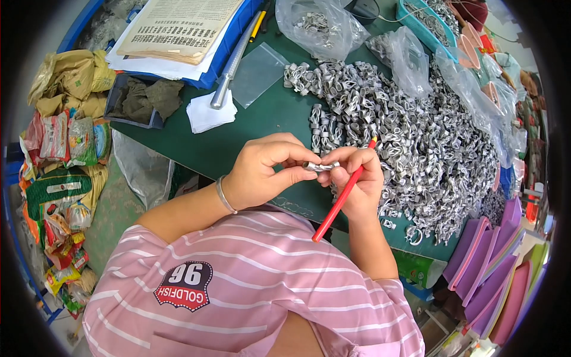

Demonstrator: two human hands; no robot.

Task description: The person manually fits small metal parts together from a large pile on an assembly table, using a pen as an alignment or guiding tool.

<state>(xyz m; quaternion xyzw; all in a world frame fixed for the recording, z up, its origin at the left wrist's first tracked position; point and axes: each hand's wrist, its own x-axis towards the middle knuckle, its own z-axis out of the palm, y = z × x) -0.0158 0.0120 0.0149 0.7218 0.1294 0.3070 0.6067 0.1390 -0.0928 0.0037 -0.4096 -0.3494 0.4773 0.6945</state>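
Note:
Above the table's near edge, my two hands meet over a short row of small silver metal rings (321, 166). My left hand (262, 169) pinches the left end of the row between thumb and fingertips. The right end is pinched by the fingers of my right hand (361, 181), which also holds a slanting red pencil (339, 205); its tip points up and away. How many rings are in the row is partly hidden by my fingers. Just beyond my right hand spreads a large pile of silver rings (416, 137). A neater group of rings (324, 128) lies beside it.
On the green table (196, 149) lie a tapered metal ring stick (233, 68), white paper slips (205, 116) and a clear zip bag (260, 74). Behind stand a paper-topped blue tray (208, 78) and plastic bags of rings (318, 30). Purple boards (493, 268) stand at right.

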